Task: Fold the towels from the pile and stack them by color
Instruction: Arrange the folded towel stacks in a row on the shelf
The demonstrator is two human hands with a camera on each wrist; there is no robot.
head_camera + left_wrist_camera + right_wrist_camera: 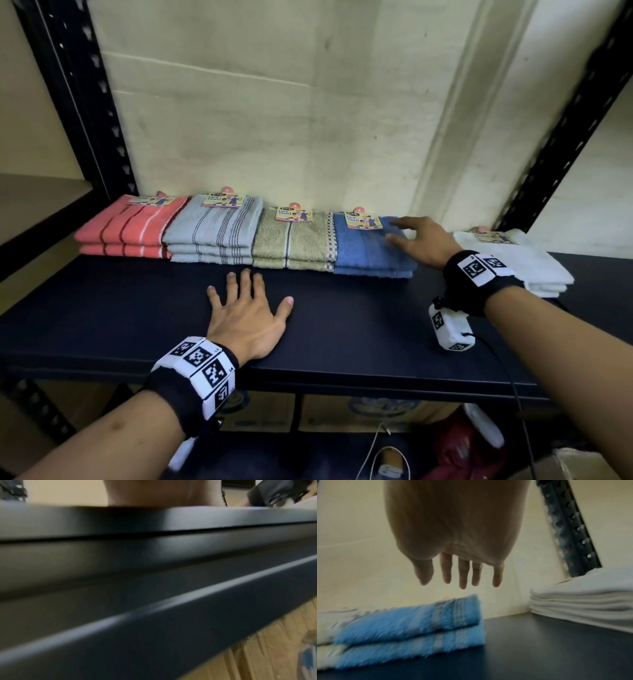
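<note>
Folded towel stacks line the back of the dark shelf (137,318): coral (130,226), grey (215,233), beige (294,243), blue (370,250) and white (534,263). My left hand (246,308) lies flat on the shelf with spread fingers, in front of the grey and beige stacks, holding nothing. My right hand (414,240) hovers with straight fingers over the right edge of the blue stack. In the right wrist view its fingers (464,574) hang just above the two blue towels (412,627), apart from them, with the white stack (583,601) to the right.
Black perforated uprights (78,102) frame the shelf on both sides, with a pale wall (274,102) behind. Paper labels (222,200) sit on the stacks' back ends. Cardboard boxes (359,411) and cables lie below the shelf. The left wrist view shows only the shelf's front edge (154,520).
</note>
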